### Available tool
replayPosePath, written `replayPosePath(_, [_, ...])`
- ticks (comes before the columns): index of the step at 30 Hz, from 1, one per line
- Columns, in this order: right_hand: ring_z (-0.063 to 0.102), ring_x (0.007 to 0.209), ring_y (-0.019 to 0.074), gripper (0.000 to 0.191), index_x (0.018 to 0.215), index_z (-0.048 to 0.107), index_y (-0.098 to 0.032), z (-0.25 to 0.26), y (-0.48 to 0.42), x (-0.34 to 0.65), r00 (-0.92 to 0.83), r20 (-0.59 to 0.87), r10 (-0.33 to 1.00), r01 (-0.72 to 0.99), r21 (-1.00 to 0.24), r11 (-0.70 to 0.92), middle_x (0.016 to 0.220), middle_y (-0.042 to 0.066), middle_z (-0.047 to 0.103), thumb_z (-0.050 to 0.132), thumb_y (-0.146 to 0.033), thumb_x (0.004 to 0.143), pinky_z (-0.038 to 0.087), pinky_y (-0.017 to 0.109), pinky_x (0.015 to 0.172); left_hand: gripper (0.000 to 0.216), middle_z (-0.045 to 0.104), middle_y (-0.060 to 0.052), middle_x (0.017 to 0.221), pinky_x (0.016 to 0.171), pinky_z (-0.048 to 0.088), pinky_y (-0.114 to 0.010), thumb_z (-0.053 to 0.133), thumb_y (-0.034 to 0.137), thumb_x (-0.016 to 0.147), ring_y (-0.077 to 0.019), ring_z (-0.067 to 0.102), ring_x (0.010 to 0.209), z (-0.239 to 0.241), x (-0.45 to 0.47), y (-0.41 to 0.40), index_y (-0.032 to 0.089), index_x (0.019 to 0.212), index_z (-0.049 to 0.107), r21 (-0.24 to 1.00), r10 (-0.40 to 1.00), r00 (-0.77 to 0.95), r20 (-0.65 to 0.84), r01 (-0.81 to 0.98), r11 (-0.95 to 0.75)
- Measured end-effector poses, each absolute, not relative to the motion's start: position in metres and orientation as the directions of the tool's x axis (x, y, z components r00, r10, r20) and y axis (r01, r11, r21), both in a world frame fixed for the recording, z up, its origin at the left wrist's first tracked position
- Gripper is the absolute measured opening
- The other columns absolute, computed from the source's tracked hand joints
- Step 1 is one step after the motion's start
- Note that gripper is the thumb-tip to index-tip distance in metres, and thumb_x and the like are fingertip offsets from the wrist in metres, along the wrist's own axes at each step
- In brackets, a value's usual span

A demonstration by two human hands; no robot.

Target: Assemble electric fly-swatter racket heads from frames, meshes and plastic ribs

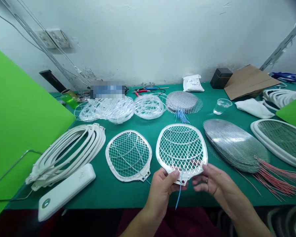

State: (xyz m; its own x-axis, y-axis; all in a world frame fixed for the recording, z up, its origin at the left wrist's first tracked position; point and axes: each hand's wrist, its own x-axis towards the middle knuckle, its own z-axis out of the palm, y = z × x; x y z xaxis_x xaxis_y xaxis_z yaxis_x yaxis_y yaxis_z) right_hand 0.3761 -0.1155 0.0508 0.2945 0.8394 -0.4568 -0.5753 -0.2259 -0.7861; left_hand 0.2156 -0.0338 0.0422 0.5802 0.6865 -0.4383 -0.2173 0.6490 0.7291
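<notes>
Your green surface (118,192) runs up to a white wall, with a bright green board (19,125) leaning at its left end. Right in front of you, at the near edge, you hold a white mesh frame (181,149) tilted up off the surface. Your left hand (162,187) pinches its lower edge between thumb and fingers, and your right hand (212,182) grips the lower right corner the same way, so both hands are closed on the frame. A thin blue wire (179,194) hangs down from the bottom of the frame between your hands.

Just left of it, a second frame (128,154) lies flat. Further left sits a stack of white rims (69,153), with a flat white box (66,191) near its front. To your right lies a pile of metal mesh (234,144) with red wires (276,179) fanning out towards the near edge. Towards the wall you have coils of clear tubing (149,106), a smaller mesh pile (184,101) trailing blue wires, a clear plastic cup (222,106) and a sheet of cardboard (249,80)
</notes>
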Motion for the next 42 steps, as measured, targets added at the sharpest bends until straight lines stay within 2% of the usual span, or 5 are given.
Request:
replayPosePath(14, [0.056, 0.046, 0.0127, 0.042, 0.076, 0.067, -0.015, 0.039, -0.117, 0.344, 0.447, -0.477, 0.757, -0.452, -0.850, -0.269, 0.058, 0.000, 0.061, 0.084, -0.051, 0.066, 0.049, 0.024, 0.039, 0.039, 0.069, -0.003, 0.069, 0.057, 0.053, -0.024, 0.087, 0.038, 0.067, -0.0139, 0.062, 0.058, 0.034, 0.216, -0.045, 0.010, 0.087, 0.068, 0.849, 0.826, 0.403, -0.395, -0.184, 0.495])
replayPosePath(23, [0.065, 0.070, 0.0192, 0.038, 0.096, 0.072, -0.016, 0.037, -0.113, 0.372, 0.457, -0.453, 0.765, -0.514, -0.837, -0.188, 0.079, 0.005, 0.068, 0.079, -0.047, 0.075, 0.059, 0.029, 0.054, 0.037, 0.068, -0.003, 0.070, 0.055, 0.053, -0.024, 0.085, 0.037, 0.069, -0.0138, 0.063, 0.057, 0.027, 0.208, -0.043, 0.010, 0.088, 0.067, 0.856, 0.822, 0.429, -0.374, -0.181, 0.484])
replayPosePath(33, [0.058, 0.052, 0.0144, 0.029, 0.082, 0.072, -0.019, 0.027, -0.120, 0.377, 0.629, -0.341, 0.699, -0.314, -0.933, -0.173, 0.063, 0.001, 0.063, 0.079, -0.045, 0.074, 0.050, 0.024, 0.050, 0.039, 0.069, -0.004, 0.075, 0.058, 0.053, -0.025, 0.088, 0.040, 0.066, -0.0150, 0.064, 0.060, 0.025, 0.201, -0.053, 0.012, 0.084, 0.069, 0.862, 0.810, 0.440, -0.388, -0.139, 0.488])
replayPosePath(39, [0.054, 0.050, 0.0148, 0.030, 0.082, 0.073, -0.020, 0.017, -0.126, 0.391, 0.635, -0.399, 0.661, -0.339, -0.913, -0.226, 0.059, 0.000, 0.062, 0.080, -0.046, 0.070, 0.047, 0.025, 0.047, 0.060, 0.072, -0.008, 0.089, 0.073, 0.056, -0.029, 0.078, 0.052, 0.078, -0.0218, 0.069, 0.083, 0.040, 0.191, -0.050, 0.015, 0.122, 0.062, 0.881, 0.807, 0.490, -0.329, -0.148, 0.449])
replayPosePath(42, [0.053, 0.050, 0.0153, 0.030, 0.079, 0.074, -0.021, 0.011, -0.131, 0.400, 0.613, -0.422, 0.667, -0.340, -0.904, -0.259, 0.055, 0.000, 0.060, 0.081, -0.049, 0.068, 0.047, 0.025, 0.046, 0.052, 0.072, -0.011, 0.095, 0.074, 0.057, -0.032, 0.058, 0.058, 0.091, -0.0238, 0.068, 0.087, 0.049, 0.184, -0.034, 0.013, 0.115, 0.069, 0.915, 0.849, 0.443, -0.287, -0.135, 0.380])
